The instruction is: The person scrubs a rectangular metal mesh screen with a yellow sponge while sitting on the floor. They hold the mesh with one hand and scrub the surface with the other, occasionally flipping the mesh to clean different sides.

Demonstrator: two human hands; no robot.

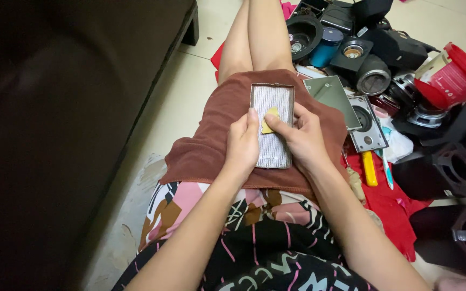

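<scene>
A rectangular silver mesh panel [272, 116] in a metal frame lies on a brown towel [206, 145] spread over my lap. My left hand [242, 143] grips its left edge, fingers curled onto the mesh. My right hand [297, 134] rests on the right side and pinches a small yellow piece [269, 120] against the mesh between thumb and forefinger.
To the right on the floor lie a grey metal plate [331, 97], a speaker front panel [367, 125], black speaker boxes [449, 167], a red tub [449, 75], a yellow-handled tool [369, 168] and a red cloth [389, 199]. A dark sofa [66, 108] fills the left.
</scene>
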